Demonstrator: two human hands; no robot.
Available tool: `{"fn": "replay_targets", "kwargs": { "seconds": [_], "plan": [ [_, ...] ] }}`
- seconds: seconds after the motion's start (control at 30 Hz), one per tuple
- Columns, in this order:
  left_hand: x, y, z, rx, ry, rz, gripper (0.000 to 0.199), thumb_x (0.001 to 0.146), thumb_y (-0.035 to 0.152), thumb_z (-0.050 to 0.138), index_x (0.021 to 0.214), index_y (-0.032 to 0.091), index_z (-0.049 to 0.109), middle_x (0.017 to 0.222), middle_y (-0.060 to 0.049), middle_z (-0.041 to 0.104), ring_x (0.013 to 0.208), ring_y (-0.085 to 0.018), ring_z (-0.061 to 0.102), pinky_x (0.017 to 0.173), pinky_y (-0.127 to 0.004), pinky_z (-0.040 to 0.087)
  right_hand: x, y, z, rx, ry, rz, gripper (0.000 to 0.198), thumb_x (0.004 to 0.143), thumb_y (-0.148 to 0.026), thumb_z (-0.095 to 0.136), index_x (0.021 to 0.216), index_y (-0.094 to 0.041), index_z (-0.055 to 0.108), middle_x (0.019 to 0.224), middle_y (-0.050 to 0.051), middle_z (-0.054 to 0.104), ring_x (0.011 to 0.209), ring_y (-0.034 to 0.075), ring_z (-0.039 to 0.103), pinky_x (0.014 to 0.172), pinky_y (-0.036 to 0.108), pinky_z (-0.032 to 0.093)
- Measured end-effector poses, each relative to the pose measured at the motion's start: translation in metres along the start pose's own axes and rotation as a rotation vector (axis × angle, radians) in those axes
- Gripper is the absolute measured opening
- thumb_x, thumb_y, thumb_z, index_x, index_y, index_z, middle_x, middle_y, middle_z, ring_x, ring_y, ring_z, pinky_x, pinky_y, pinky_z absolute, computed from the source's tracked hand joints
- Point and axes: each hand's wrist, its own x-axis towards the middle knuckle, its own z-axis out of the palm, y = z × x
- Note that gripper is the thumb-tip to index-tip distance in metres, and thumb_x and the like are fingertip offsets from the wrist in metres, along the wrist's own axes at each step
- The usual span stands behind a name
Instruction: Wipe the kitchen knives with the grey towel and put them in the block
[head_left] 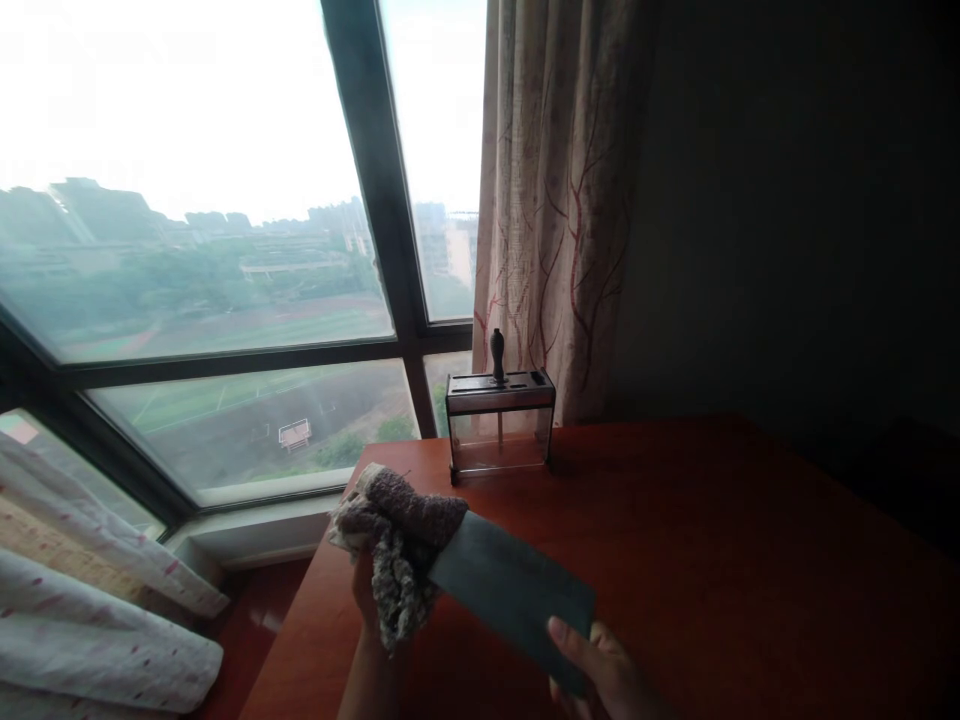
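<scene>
A cleaver (517,590) with a wide grey blade is held tilted above the table, its far end wrapped in a fuzzy cloth (405,535) of pale and purplish grey. My left hand (365,590) is closed around the cloth, most of its fingers hidden beneath the folds. The cleaver's handle does not show; the cloth covers that end. At the near end of the blade, my right hand (596,665) pinches the metal, thumb lying on the upper face. Beyond both hands, a clear-sided knife block (501,400) with a dark-handled tool upright in it stands on the table.
The reddish-brown wooden table (697,540) stretches away to the right. Behind it are a dark-framed window (390,250) and a patterned curtain (562,200). Another curtain (97,620) hangs at the lower left, past the table's left edge.
</scene>
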Motion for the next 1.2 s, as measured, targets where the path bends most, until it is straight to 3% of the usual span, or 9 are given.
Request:
{"fn": "replay_targets", "kwargs": {
  "seconds": [0.17,0.27,0.43,0.53,0.6,0.77,0.93,1.1,1.2],
  "plan": [
    [0.003,-0.003,0.005,0.092,0.174,0.031,0.025,0.084,0.025,0.049,0.087,0.021,0.073,0.081,-0.003,0.078,0.077,-0.02,0.073,0.073,-0.028,0.059,0.004,0.009,0.001,-0.065,0.063,-0.016,0.066,0.072,-0.08,0.051,0.065,-0.015,0.063,0.047,0.0,0.054,0.041,0.01,0.047,0.045,0.022,0.036],
    [0.009,-0.004,0.003,0.188,0.277,0.003,0.015,0.077,0.02,0.057,0.079,0.018,0.071,0.07,-0.002,0.076,0.064,-0.02,0.072,0.069,-0.031,0.059,0.0,0.007,0.001,-0.234,0.033,-0.135,0.066,0.081,-0.076,0.042,0.062,-0.016,0.062,0.052,0.004,0.061,0.048,0.014,0.056,0.051,0.024,0.042],
    [0.009,-0.013,0.013,0.306,0.3,0.107,0.002,0.068,0.015,0.065,0.066,0.015,0.065,0.055,0.002,0.067,0.047,-0.015,0.063,0.052,-0.024,0.055,-0.002,-0.005,-0.008,-0.764,-0.031,-0.533,0.061,0.096,-0.056,0.029,0.064,-0.018,0.065,0.06,0.005,0.065,0.056,0.016,0.063,0.055,0.025,0.041],
    [0.004,-0.016,0.021,0.411,0.326,0.261,0.007,0.064,0.013,0.07,0.064,0.017,0.063,0.052,0.006,0.063,0.043,-0.011,0.058,0.044,-0.018,0.049,0.002,-0.011,-0.013,-1.124,-0.009,-0.872,0.058,0.1,-0.044,0.024,0.066,-0.017,0.063,0.058,0.005,0.064,0.051,0.016,0.059,0.052,0.028,0.034],
    [0.002,-0.015,0.023,0.503,0.366,0.323,0.01,0.062,0.012,0.072,0.068,0.017,0.066,0.054,0.007,0.064,0.045,-0.011,0.058,0.042,-0.017,0.047,0.003,-0.016,-0.015,-1.229,0.003,-0.973,0.056,0.101,-0.039,0.023,0.065,-0.017,0.061,0.055,0.005,0.061,0.047,0.015,0.056,0.05,0.029,0.03],
    [0.004,-0.012,0.019,0.569,0.339,0.31,0.016,0.061,0.013,0.074,0.076,0.015,0.068,0.06,0.004,0.069,0.05,-0.013,0.062,0.046,-0.018,0.05,-0.01,-0.031,-0.017,-0.963,-0.045,-0.74,0.055,0.098,-0.044,0.026,0.059,-0.02,0.055,0.054,0.003,0.059,0.05,0.014,0.057,0.052,0.026,0.035],
    [0.006,-0.01,0.015,0.504,0.261,0.094,0.019,0.058,0.014,0.072,0.077,0.014,0.067,0.055,0.0,0.069,0.044,-0.018,0.063,0.043,-0.024,0.052,-0.024,-0.044,-0.021,-0.476,0.154,-0.33,0.047,0.086,-0.064,0.046,0.072,-0.021,0.055,0.054,-0.001,0.059,0.055,0.016,0.058,0.058,0.027,0.043],
    [-0.003,0.0,0.016,0.467,0.199,-0.127,0.026,0.053,0.011,0.068,0.078,0.013,0.068,0.064,-0.005,0.073,0.059,-0.026,0.071,0.057,-0.033,0.059,-0.026,-0.07,-0.03,-0.242,0.109,-0.208,0.053,0.081,-0.068,0.052,0.058,-0.02,0.049,0.041,-0.003,0.049,0.041,0.011,0.047,0.047,0.025,0.038],
    [-0.011,0.005,0.013,0.403,0.156,-0.206,0.03,0.052,0.013,0.067,0.082,0.014,0.07,0.07,-0.007,0.075,0.071,-0.031,0.073,0.066,-0.039,0.06,-0.026,-0.079,-0.038,-0.094,0.191,-0.107,0.049,0.076,-0.066,0.061,0.059,-0.02,0.051,0.041,-0.004,0.05,0.039,0.01,0.045,0.043,0.022,0.036]
  ]
}}
